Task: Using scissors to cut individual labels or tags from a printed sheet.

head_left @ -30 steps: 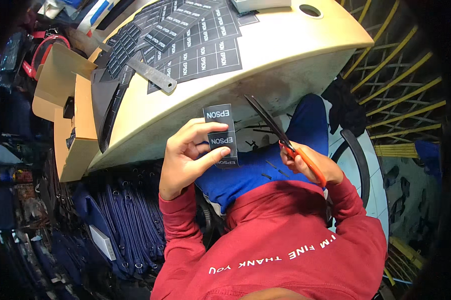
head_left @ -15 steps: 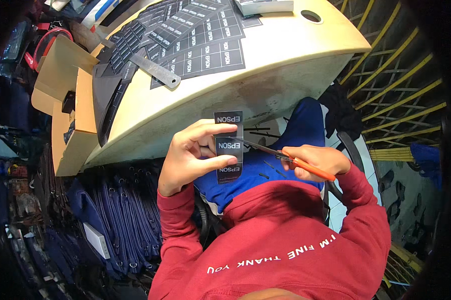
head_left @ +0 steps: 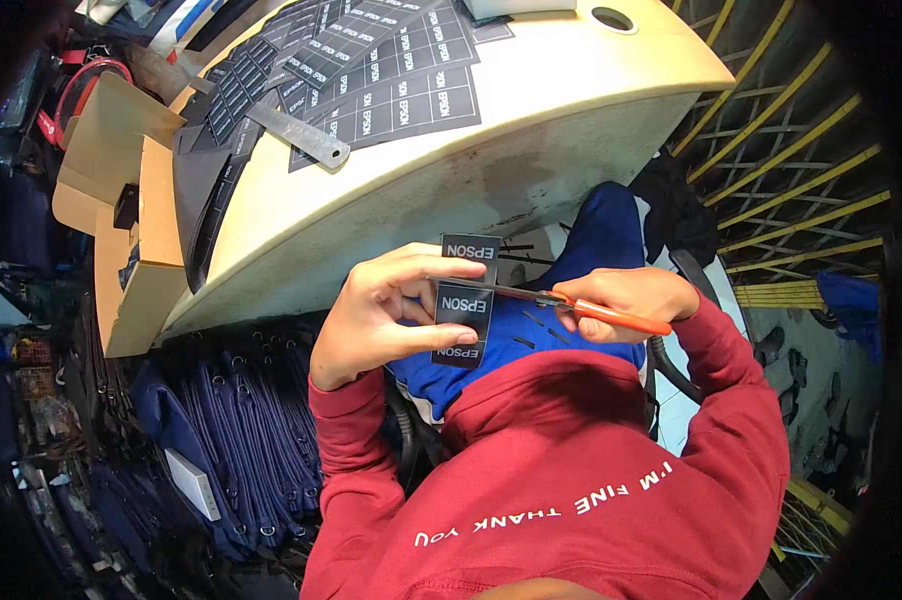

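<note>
Below the worktop (head_left: 531,130) edge, over the lap, the left hand (head_left: 376,320) curls fingers and thumb around a black label strip (head_left: 466,300), while the right hand (head_left: 626,300), fist closed on orange-handled scissors (head_left: 561,300), lays the blades across it.

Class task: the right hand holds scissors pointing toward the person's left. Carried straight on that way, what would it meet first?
The right hand would first meet the black label strip, already between the scissors blades, then probably the left hand; depth is unclear.
</note>
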